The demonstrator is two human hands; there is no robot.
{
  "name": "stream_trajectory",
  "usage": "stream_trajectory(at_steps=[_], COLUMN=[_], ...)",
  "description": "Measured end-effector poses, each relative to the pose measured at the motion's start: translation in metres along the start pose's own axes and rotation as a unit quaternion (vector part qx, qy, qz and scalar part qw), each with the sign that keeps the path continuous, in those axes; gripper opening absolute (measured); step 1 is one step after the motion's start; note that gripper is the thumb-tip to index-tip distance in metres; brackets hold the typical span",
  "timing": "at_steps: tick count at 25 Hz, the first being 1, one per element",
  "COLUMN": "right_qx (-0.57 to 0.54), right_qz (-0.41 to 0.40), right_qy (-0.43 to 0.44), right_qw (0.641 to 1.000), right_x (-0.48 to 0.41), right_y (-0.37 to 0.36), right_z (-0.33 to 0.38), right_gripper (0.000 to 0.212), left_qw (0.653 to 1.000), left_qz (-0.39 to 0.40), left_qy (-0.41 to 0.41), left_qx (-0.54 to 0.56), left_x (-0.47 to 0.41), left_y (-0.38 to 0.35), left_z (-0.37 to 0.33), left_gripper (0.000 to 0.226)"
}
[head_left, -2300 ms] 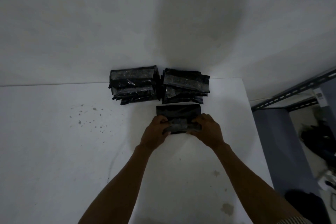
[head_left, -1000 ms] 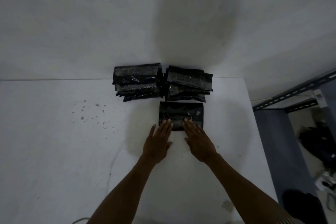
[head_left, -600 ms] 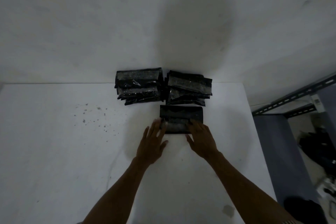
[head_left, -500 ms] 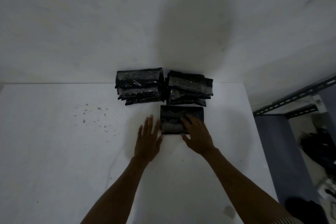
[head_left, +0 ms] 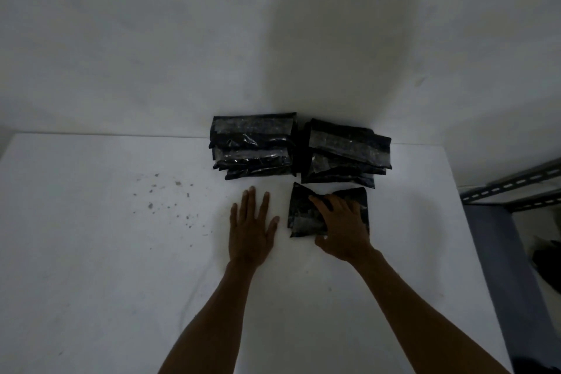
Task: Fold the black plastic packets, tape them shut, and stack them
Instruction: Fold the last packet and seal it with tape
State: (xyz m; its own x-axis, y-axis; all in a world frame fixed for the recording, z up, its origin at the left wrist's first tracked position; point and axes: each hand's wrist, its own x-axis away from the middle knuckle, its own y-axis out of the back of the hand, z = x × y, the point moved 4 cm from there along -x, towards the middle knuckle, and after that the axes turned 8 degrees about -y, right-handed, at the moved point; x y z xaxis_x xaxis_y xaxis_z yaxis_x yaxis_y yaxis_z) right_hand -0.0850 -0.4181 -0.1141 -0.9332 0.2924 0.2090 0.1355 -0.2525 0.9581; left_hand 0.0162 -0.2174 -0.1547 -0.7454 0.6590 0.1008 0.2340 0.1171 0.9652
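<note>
The worktop [head_left: 121, 252] is seen in dim light. Nearest, in front of the right stack [head_left: 346, 152] and to its left, the left hand [head_left: 250, 231] is laid flat on the bare surface, with the fingers spread and nothing held.

Directly in front of the right stack, very near to its front edge, the packet [head_left: 300, 212] is found under the right hand [head_left: 343, 228]. The fingers are laid over its top and the thumb is set at its near edge, so it appears to be gripped and not only pressed. The far edge is bent down in the middle and the two far corners are raised.

The long axis of the packet runs from left to right, parallel to the front of the right stack, and its folded face is turned upward. Whether tape is already on it cannot be told.

The folding is judged to be finished, and the stacking step is in hand. For the next move the packet should be lifted and put down flat, with the same direction kept.

The left stack [head_left: 253, 146] stands beside the right stack, almost touching it, and both are placed against the wall.
</note>
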Motion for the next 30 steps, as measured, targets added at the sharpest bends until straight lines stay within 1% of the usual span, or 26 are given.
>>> stream_trajectory(at_steps=[6, 11, 14, 16, 18, 20, 22, 23, 25, 27, 30], right_qx=[-0.035, -0.040, -0.049, -0.053, -0.057, -0.034, 0.004, 0.015, 0.024, 0.033, 0.066], right_qz=[-0.093, -0.099, -0.121, -0.161, -0.222, -0.284, -0.324, -0.322, -0.287, -0.244, -0.159], right_qy=[0.059, 0.065, 0.073, 0.093, 0.103, 0.088, 0.058, 0.042, 0.026, 0.026, -0.003], right_qw=[0.993, 0.992, 0.989, 0.981, 0.968, 0.954, 0.944, 0.946, 0.957, 0.969, 0.985], right_x=[0.011, 0.009, 0.008, 0.010, 0.012, 0.005, -0.019, -0.036, -0.069, -0.087, -0.094], right_y=[0.026, 0.045, 0.059, 0.079, 0.110, 0.146, 0.168, 0.171, 0.163, 0.143, 0.111], right_z=[0.030, 0.042, 0.049, 0.054, 0.055, 0.045, 0.026, 0.015, 0.000, -0.007, -0.008], right_gripper=[0.085, 0.082, 0.080, 0.077, 0.075, 0.074, 0.069, 0.066, 0.066, 0.075, 0.088], left_qw=[1.000, 1.000, 1.000, 1.000, 1.000, 1.000, 1.000, 1.000, 1.000, 1.000, 1.000], left_qz=[-0.005, 0.002, 0.008, 0.006, 0.002, -0.002, -0.007, -0.010, -0.013, -0.012, -0.008], left_qy=[-0.007, -0.003, -0.001, -0.002, -0.003, -0.001, -0.001, -0.002, -0.001, -0.004, -0.008], left_qx=[0.013, 0.019, 0.019, 0.025, 0.031, 0.029, 0.026, 0.026, 0.026, 0.024, 0.022], left_x=[0.002, 0.002, 0.002, 0.002, 0.002, 0.001, 0.001, 0.002, 0.002, 0.002, 0.000], left_y=[0.000, -0.001, -0.001, 0.001, 0.002, 0.003, 0.003, 0.003, 0.003, 0.002, 0.001], left_z=[0.003, 0.006, 0.007, 0.006, 0.005, 0.005, 0.005, 0.005, 0.006, 0.005, 0.004], left_gripper=[0.064, 0.065, 0.066, 0.067, 0.067, 0.066, 0.065, 0.065, 0.065, 0.065, 0.066])
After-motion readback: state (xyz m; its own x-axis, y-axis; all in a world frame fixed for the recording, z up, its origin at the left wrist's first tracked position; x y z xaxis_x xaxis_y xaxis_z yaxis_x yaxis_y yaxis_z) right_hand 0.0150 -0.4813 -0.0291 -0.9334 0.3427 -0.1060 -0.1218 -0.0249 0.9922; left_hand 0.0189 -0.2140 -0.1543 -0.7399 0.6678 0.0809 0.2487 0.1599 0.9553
